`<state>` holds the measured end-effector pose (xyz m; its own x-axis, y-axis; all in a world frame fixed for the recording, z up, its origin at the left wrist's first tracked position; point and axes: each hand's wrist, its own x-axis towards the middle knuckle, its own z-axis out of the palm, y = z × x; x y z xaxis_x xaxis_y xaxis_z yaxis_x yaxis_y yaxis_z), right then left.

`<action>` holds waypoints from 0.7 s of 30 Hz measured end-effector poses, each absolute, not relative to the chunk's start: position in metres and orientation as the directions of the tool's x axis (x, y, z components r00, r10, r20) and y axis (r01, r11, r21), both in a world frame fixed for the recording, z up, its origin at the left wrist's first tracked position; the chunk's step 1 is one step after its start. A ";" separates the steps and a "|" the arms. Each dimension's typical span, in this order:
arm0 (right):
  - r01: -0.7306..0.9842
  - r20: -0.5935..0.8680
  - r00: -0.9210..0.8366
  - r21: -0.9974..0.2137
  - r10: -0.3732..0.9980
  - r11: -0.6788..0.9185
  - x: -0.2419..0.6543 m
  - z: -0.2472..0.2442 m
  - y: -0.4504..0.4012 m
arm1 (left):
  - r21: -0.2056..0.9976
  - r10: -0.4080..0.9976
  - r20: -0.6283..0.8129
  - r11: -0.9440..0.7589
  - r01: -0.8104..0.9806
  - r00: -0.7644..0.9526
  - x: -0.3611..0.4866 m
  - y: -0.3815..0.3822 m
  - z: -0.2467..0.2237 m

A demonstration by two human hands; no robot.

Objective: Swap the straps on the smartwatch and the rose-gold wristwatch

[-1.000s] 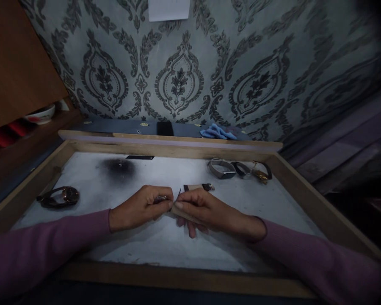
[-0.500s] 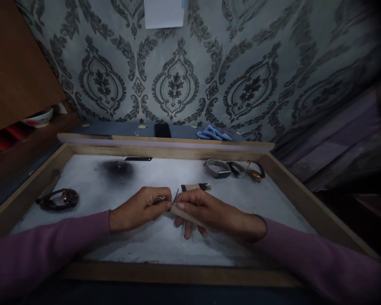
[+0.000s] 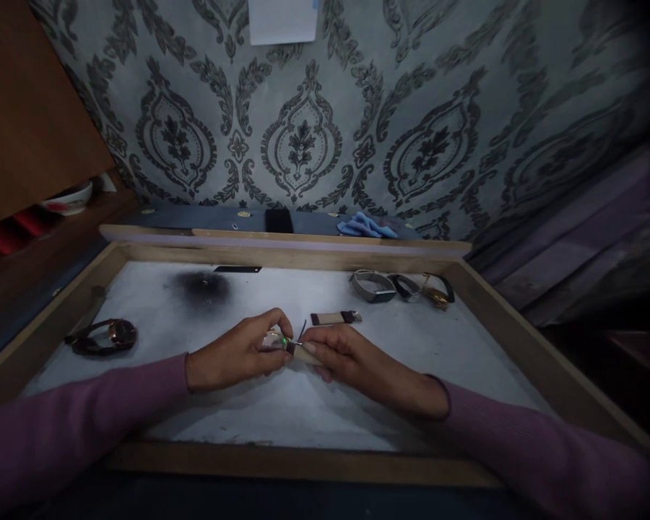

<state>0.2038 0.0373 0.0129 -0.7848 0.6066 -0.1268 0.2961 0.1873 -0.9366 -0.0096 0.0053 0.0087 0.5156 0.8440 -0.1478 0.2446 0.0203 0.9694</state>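
My left hand (image 3: 243,349) grips a small watch case (image 3: 274,341) between thumb and index finger. A small green light glows at the edge of the case. My right hand (image 3: 347,354) is closed on a beige watch strap (image 3: 305,355) whose dark end meets the case between the hands. A thin dark stick (image 3: 302,328) rises by the right fingertips; I cannot tell what it is. Just beyond the right hand, a separate strap piece (image 3: 330,318), beige with dark ends and a buckle, lies on the white tray surface.
The wooden-framed tray (image 3: 303,462) surrounds the work. At its left lies a dark wristwatch (image 3: 122,334). At the back right are a grey band (image 3: 373,287), a dark band (image 3: 406,287) and a gold-coloured piece (image 3: 438,297). A blue cloth (image 3: 367,226) rests behind the tray.
My left index finger has lifted and bent, so more of the watch case and a green light show. The right fingers below the strap have curled in.
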 end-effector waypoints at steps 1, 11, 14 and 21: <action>0.295 -0.122 -0.788 -0.935 0.604 0.196 0.204 0.013 0.038 | 0.970 0.846 -0.162 0.041 0.241 0.508 -0.009 0.005 0.009; 0.312 -0.105 -0.812 -0.909 0.574 0.275 0.205 0.013 0.045 | 0.954 0.803 -0.300 0.243 0.177 0.515 -0.009 0.010 0.007; 0.310 -0.081 -0.822 -0.894 0.564 0.324 0.206 0.015 0.046 | 0.948 0.793 -0.317 0.276 0.156 0.520 -0.010 0.011 0.007; 0.307 -0.026 -0.837 -0.849 0.547 0.429 0.207 0.016 0.046 | 0.931 0.782 -0.352 0.348 0.109 0.515 -0.009 0.012 0.006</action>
<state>0.2069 0.0462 0.0160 -0.8367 0.5470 -0.0263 0.3073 0.4291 -0.8494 -0.0092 0.0122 0.0060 0.5149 0.7816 -0.3522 0.1090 0.3478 0.9312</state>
